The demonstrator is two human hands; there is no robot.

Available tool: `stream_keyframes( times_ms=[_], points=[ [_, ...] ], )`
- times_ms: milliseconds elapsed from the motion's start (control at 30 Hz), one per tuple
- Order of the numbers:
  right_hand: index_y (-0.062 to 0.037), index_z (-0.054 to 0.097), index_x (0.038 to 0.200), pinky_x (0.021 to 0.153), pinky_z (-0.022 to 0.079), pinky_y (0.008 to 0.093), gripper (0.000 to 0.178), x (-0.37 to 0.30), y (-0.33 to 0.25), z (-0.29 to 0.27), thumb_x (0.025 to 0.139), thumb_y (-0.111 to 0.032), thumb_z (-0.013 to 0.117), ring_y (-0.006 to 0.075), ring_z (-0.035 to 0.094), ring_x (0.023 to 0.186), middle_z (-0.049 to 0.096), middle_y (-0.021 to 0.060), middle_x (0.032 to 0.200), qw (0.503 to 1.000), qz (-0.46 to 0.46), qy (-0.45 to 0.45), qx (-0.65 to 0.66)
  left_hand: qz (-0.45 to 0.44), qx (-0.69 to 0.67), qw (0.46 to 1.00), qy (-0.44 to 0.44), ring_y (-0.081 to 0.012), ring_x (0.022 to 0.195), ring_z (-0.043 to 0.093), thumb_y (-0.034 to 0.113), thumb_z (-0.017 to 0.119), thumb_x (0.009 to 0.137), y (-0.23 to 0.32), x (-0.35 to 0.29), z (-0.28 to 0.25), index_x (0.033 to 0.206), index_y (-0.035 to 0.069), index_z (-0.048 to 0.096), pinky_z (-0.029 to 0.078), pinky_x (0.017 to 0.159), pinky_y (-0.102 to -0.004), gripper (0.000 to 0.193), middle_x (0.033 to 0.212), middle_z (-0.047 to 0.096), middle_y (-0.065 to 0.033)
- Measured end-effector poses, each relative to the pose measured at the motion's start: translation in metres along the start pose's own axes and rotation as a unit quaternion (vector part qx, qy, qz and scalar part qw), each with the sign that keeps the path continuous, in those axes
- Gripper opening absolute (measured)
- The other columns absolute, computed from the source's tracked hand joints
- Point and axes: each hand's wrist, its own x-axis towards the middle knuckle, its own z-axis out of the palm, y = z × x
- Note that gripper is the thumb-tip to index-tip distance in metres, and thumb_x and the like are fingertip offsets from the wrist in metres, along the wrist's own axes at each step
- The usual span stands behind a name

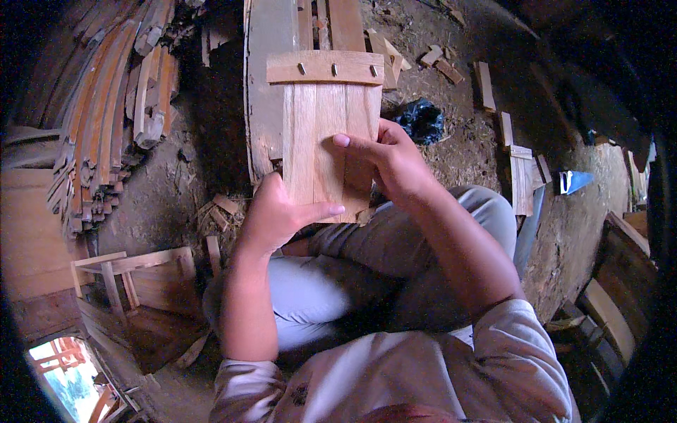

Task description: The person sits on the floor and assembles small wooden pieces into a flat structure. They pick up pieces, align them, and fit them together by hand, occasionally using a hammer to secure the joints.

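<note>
Pinching the wooden panel (327, 169) with fingers (326, 211) of left hand (277, 215) and right hand (395, 162), possibly risking a scratch, if slipping upward, on pins (336, 70) jutting from the crosspiece (319, 63).

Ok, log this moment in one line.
left hand: grips wooden panel, lower left | right hand: grips its right side | crosspiece: across panel's top, three nails protruding

the brown floor (557, 243) carries stacked wooden strips (109, 113), wood offcuts (448, 71) and crumpled black plastic (418, 122).
</note>
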Motion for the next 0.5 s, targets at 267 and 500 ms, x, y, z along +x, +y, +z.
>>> stream_keyframes(
  times_ms=[267,500],
  points=[
    [0.0030,0.070,0.120,0.093,0.055,0.0340,0.039,-0.008,-0.013,0.013,0.091,-0.019,0.082,0.0180,0.072,0.098,0.077,0.0110,0.109,1.000,0.023,0.017,-0.009,0.061,-0.117,0.991,0.011,-0.0202,0.116,0.067,0.003,0.088,0.079,-0.007,0.002,0.007,0.131,-0.006,0.060,0.055,0.101,-0.0370,0.059,0.126,0.069,-0.0140],
    [0.0036,0.063,0.123,0.078,0.059,0.0316,0.045,0.000,-0.004,0.000,0.089,-0.018,0.084,0.0167,0.072,0.096,0.074,0.0106,0.109,0.987,0.106,-0.059,-0.104,0.080,-0.121,0.987,0.069,-0.0191,0.116,0.067,-0.003,0.080,0.081,-0.009,0.009,0.010,0.132,-0.003,0.061,0.054,0.101,-0.0358,0.054,0.127,0.070,-0.0109]
  ],
)
